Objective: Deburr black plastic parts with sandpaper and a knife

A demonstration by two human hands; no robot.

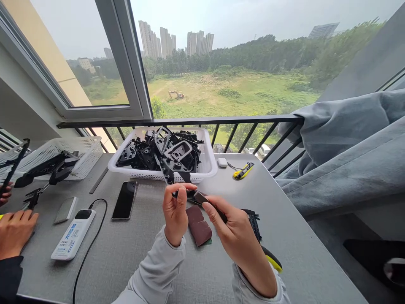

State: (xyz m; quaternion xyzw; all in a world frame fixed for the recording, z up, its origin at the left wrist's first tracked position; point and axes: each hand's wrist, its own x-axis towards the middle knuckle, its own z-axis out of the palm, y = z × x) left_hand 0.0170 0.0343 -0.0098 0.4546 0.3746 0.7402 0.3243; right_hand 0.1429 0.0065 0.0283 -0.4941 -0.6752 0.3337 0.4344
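The right hand [236,226] is pinching a grey bar [201,197] between thumb and forefinger, and the dark rear of this bar goes back under the palm. The left hand [175,211] has curled fingers, and a small black part [190,195] shows just below its forefinger. How firmly this hand grips the part I cannot tell, because the fingers hide most of it.

The bar and the part are above the surface [110,261], between the basket [211,166] and the sandpaper [198,226]. The end of the bar is very close to the left fingers; whether it touches the part is not clear.

In my judgement, the main danger is a slip. If the bar is pushed too hard, or at a bad angle, its end could run off the part and scrape the left fingertips. If the left grip is loose, the part could turn, be scratched, or fall on the sandpaper below. Also, the right forearm passes over a yellow tool [274,258], and a black frame [253,223] lies just beside the right hand, so a wide movement of the elbow or wrist could knock them.
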